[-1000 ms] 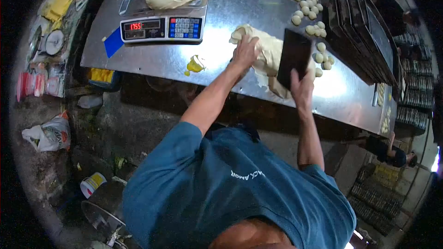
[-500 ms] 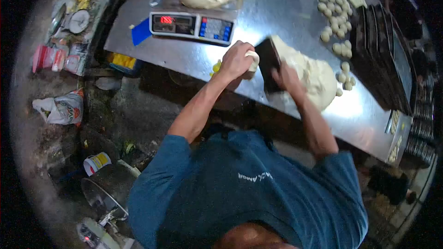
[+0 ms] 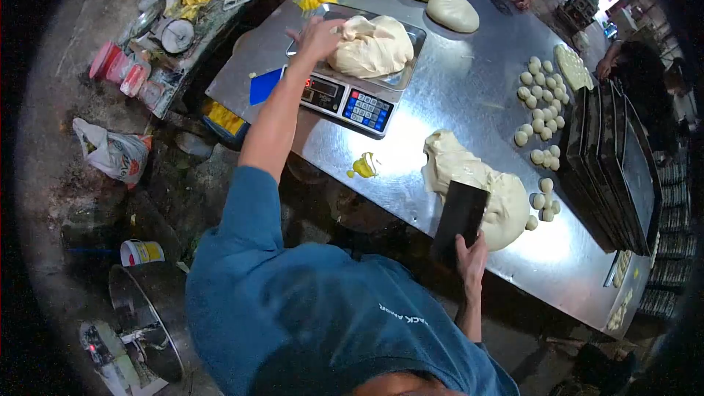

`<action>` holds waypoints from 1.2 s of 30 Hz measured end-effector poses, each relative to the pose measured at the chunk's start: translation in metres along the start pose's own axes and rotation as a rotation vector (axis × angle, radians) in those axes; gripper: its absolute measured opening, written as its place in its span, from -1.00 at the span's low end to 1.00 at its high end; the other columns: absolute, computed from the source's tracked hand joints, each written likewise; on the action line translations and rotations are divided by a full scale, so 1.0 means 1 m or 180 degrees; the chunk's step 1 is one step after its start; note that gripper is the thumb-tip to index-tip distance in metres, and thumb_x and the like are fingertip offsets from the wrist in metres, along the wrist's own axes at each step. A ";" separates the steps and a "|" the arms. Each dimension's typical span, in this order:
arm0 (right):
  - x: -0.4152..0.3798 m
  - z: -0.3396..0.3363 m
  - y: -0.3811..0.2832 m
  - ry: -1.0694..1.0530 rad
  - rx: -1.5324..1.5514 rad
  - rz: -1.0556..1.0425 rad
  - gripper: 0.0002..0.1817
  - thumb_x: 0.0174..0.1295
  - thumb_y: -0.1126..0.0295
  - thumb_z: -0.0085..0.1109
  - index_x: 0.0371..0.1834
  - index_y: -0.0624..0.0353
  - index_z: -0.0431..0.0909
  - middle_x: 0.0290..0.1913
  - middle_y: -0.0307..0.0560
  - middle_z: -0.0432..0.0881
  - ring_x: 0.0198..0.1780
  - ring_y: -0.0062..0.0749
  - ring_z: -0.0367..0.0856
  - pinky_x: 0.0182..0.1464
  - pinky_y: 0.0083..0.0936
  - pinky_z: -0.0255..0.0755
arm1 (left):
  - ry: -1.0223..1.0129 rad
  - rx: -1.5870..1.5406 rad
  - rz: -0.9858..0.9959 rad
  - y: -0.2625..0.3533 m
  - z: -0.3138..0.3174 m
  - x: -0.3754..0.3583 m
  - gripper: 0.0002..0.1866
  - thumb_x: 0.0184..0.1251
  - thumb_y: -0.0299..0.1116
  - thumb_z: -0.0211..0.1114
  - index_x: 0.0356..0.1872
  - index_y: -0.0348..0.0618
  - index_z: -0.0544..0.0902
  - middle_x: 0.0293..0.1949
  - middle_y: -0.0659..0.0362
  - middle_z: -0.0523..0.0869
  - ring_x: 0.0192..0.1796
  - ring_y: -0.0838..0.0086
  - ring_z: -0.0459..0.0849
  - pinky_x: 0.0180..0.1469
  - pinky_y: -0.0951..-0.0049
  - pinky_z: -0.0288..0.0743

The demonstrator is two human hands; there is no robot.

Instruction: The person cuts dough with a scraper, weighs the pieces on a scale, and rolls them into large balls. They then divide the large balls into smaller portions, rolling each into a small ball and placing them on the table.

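Pale dough mound (image 3: 378, 51) in shallow rectangular tray (image 3: 408, 77) on white digital scale with blue keys (image 3: 370, 111). Left hand (image 3: 320, 38) at mound's left edge; fingers partly hidden, cannot tell whether gripping dough. Right hand (image 3: 473, 255) grasps dark flat rectangular scraper (image 3: 462, 213), overlapping edge of long, lumpy pale dough slab (image 3: 507, 202). Beyond slab: small round dough balls (image 3: 545, 113), then dark metal trays (image 3: 598, 154) stacked on shiny steel table (image 3: 477, 88).
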State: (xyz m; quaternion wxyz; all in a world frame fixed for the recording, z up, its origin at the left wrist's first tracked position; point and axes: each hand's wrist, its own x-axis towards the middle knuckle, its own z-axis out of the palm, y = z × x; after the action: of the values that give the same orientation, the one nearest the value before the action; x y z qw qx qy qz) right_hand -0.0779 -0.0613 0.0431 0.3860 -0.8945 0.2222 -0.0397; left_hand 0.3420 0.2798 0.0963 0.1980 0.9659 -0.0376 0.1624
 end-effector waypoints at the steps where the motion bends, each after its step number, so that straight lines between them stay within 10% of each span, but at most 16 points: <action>1: -0.005 -0.002 0.007 0.0083 -0.0236 0.0225 -0.53 0.13 0.40 0.24 0.10 0.35 0.40 -0.11 0.30 0.62 -0.03 0.09 0.61 0.03 -0.25 0.42 | 0.0665 -0.0003 0.0108 0.000 0.003 -0.021 -0.64 0.12 -0.27 0.27 -0.01 0.02 0.65 -0.08 0.03 0.63 -0.01 0.10 0.60 0.15 0.08 0.33; 2: -0.007 -0.004 0.012 0.0057 -0.0225 0.0219 -0.53 0.13 0.40 0.24 0.10 0.35 0.40 -0.11 0.30 0.62 -0.03 0.09 0.61 0.03 -0.25 0.42 | 0.1325 0.0001 0.0219 0.001 0.012 -0.044 -0.68 0.14 -0.30 0.24 -0.04 -0.02 0.65 -0.09 0.00 0.61 -0.03 0.06 0.60 0.07 0.16 0.42; 6: -0.003 -0.022 0.005 0.0410 0.0604 0.0310 -0.55 0.15 0.43 0.19 0.11 0.39 0.43 -0.07 0.16 0.64 -0.05 -0.18 0.60 0.04 -0.36 0.41 | 0.0647 -0.2411 0.0411 0.070 0.082 -0.163 -0.76 0.06 -0.51 0.25 -0.18 -0.19 0.60 -0.13 -0.03 0.61 -0.08 0.07 0.58 0.01 0.22 0.44; 9: 0.015 -0.031 -0.004 0.0362 0.0771 0.0156 -0.56 0.16 0.43 0.18 0.11 0.39 0.44 -0.05 0.13 0.63 -0.04 -0.21 0.58 0.07 -0.38 0.39 | -0.0697 -0.2250 0.0194 0.148 0.138 -0.234 -0.31 0.17 -0.20 0.29 0.33 -0.14 0.31 0.34 -0.17 0.25 0.40 -0.03 0.19 0.42 0.20 0.08; 12: 0.024 -0.043 -0.014 0.0383 0.1045 -0.0184 -0.58 0.18 0.42 0.18 0.09 0.39 0.44 -0.04 0.11 0.62 -0.04 -0.25 0.56 0.08 -0.40 0.39 | -0.1778 -0.1085 0.0533 0.203 0.163 -0.263 -0.25 0.32 0.07 0.02 0.42 -0.15 0.14 0.47 -0.20 -0.23 0.51 0.01 -0.25 0.41 -0.14 -0.13; 21: 0.022 -0.058 0.018 0.0308 0.0725 -0.0284 -0.61 0.22 0.41 0.21 0.04 0.43 0.45 -0.11 0.12 0.63 -0.10 -0.27 0.57 0.03 -0.40 0.41 | -0.1109 -0.1876 0.0429 0.173 0.169 -0.231 -0.52 0.23 -0.39 0.03 0.23 -0.05 0.46 0.30 -0.19 0.33 0.28 -0.03 0.36 0.31 0.14 0.26; 24: 0.021 -0.052 0.019 0.0230 0.0758 -0.0182 -0.63 0.22 0.41 0.18 0.03 0.43 0.47 -0.11 0.09 0.64 -0.10 -0.27 0.57 0.04 -0.42 0.41 | -0.1961 -0.1536 0.0733 0.174 0.166 -0.225 -0.52 0.22 -0.43 0.00 0.22 -0.06 0.47 0.27 -0.16 0.38 0.26 -0.03 0.39 0.29 0.16 0.30; 27: 0.025 -0.048 0.013 0.0166 0.0701 -0.0283 -0.65 0.23 0.41 0.16 0.01 0.42 0.48 -0.11 0.05 0.64 -0.10 -0.29 0.57 0.03 -0.43 0.41 | -0.1610 -0.1601 0.0639 0.178 0.150 -0.229 -0.70 0.19 -0.43 0.03 -0.07 -0.21 0.56 0.07 -0.15 0.51 0.15 0.02 0.47 0.16 0.13 0.39; 36: 0.042 -0.024 0.006 0.0241 0.0660 -0.0345 -0.61 0.21 0.38 0.18 0.03 0.40 0.45 -0.08 0.08 0.63 -0.08 -0.26 0.57 0.02 -0.39 0.41 | -0.1616 -0.1226 0.0756 0.176 0.164 -0.224 -0.61 0.21 -0.44 -0.05 0.05 -0.26 0.53 0.03 -0.13 0.59 0.11 -0.01 0.53 0.11 0.09 0.43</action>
State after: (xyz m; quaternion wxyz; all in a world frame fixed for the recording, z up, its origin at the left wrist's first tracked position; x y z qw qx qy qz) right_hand -0.0486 -0.0988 0.0515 0.4650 -0.8583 0.1827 -0.1170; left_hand 0.1553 0.0553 -0.0548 0.3409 0.9093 -0.2279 -0.0714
